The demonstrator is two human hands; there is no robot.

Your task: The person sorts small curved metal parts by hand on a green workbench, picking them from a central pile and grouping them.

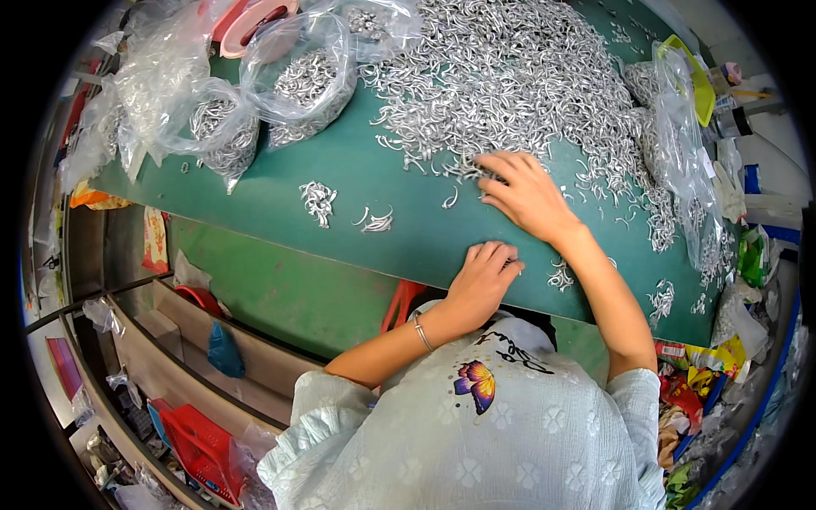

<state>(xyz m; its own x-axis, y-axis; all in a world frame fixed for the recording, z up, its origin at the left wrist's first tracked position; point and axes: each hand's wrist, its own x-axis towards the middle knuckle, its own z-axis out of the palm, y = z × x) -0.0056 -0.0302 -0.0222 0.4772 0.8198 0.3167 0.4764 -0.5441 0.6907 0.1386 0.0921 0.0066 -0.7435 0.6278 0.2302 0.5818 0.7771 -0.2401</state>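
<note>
A large heap of small curved silver metal pieces (510,76) covers the far middle of the green table (272,221). My right hand (531,200) is at the heap's near edge, its thumb and fingers apart and curved over a few pieces that look blurred. Closer to me, my left hand (483,285) rests at the table's front edge with curled fingers. A bit of silver shows by its fingertips, but what it holds is mostly hidden. To the left lie a small pile of pieces (318,202) and a smaller cluster (377,221).
Clear plastic bags of metal pieces (302,89) stand at the far left, near a pink basin (255,25). A long clear bag (684,161) and a yellow-green tray (693,81) sit on the right. Below left are drawers and a red basket (197,446).
</note>
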